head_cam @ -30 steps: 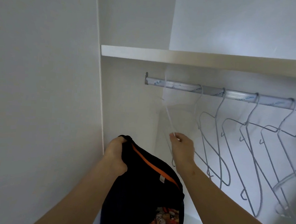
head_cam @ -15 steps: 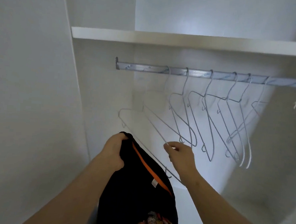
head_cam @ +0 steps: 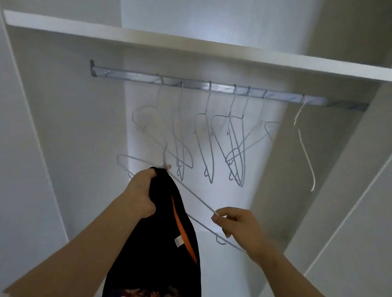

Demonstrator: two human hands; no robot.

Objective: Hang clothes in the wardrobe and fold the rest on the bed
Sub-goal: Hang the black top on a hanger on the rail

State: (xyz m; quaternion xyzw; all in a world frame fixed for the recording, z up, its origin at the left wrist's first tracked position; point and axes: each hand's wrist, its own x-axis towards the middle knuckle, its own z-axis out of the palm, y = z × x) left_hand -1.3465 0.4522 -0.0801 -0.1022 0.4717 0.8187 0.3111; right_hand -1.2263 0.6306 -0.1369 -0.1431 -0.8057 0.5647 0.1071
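A black garment [head_cam: 159, 249] with an orange collar lining and a colourful print hangs from my left hand [head_cam: 141, 193], which grips its top edge in front of the open wardrobe. My right hand [head_cam: 238, 224] pinches one arm of a white wire hanger [head_cam: 194, 200] that is off the rail. The hanger's hook end lies by the top of the garment, near my left fingers. Its far loop sticks out to the left behind my left hand.
A metal rail [head_cam: 217, 86] under a white shelf [head_cam: 196, 46] carries several empty wire hangers [head_cam: 207, 137]. One bent hanger [head_cam: 305, 143] hangs at the right end. White wardrobe walls close in on both sides.
The hanger has come off the rail and down to the garment's top. My right hand has slid along its arm towards me and to the right. The view has swung right.
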